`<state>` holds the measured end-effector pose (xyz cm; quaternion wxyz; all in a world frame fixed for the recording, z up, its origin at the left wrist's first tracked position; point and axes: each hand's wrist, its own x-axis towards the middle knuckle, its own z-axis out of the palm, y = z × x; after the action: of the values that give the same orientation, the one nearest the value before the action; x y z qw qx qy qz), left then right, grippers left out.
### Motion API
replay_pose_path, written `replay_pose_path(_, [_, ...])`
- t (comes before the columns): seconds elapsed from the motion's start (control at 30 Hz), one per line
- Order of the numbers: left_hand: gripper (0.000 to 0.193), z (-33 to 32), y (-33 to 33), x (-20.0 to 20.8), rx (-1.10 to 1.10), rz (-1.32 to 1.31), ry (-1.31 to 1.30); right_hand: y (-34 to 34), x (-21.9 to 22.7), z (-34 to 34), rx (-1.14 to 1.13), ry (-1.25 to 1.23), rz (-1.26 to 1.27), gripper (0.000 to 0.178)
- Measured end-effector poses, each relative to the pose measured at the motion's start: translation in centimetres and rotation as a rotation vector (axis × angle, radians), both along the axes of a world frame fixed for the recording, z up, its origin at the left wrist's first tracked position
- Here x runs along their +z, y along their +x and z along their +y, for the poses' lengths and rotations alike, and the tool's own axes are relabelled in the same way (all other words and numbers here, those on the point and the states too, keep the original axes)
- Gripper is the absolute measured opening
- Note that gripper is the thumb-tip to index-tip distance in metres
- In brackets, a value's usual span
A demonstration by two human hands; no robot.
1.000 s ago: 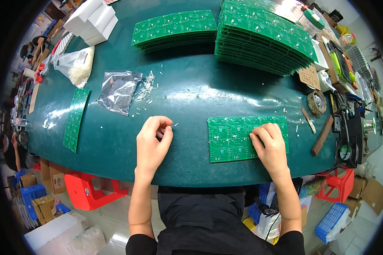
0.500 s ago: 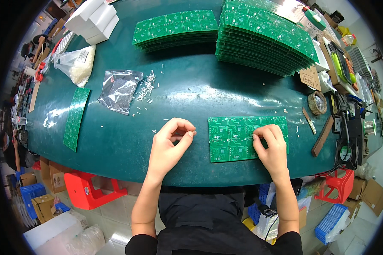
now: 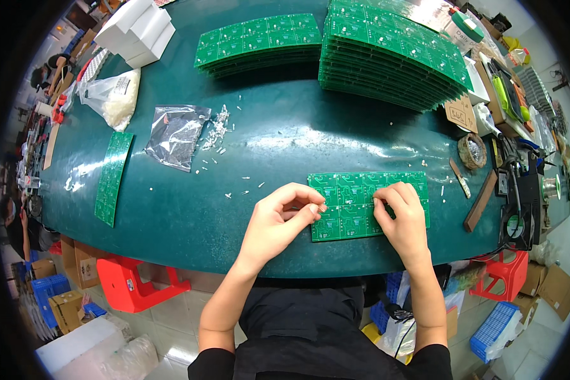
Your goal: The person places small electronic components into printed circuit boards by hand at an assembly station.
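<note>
Pinching fingertips of left hand [image 3: 278, 223] at green circuit panel [image 3: 351, 218] edge; right hand [image 3: 404, 218] curled on it; clear plastic bag [image 3: 176, 134], brown cardboard tag [image 3: 461, 114] well apart

A flat green rectangular circuit board panel [image 3: 361, 199], gridded into small squares, lies face up near the bench's [image 3: 285, 139] front edge, right of centre.

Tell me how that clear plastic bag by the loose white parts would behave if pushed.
The clear plastic bag looks crumpled and thin, so probably floppy and light. It would likely slide on the glossy green table, scattering the small white parts at its open end.
</note>
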<state>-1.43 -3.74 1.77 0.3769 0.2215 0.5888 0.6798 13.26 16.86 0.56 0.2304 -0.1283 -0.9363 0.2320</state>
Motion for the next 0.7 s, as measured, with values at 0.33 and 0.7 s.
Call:
replay_pose_path(0.33, [0.018,1.3,0.9,-0.7,-0.098,-0.173,0.076,0.5,1.1,-0.4,-0.027,0.107,-0.012,0.017])
replay_pose_path(0.7, [0.017,4.1,3.0,-0.8,-0.108,-0.355,0.133,0.8,2.8,-3.2,0.133,0.182,0.271,0.031])
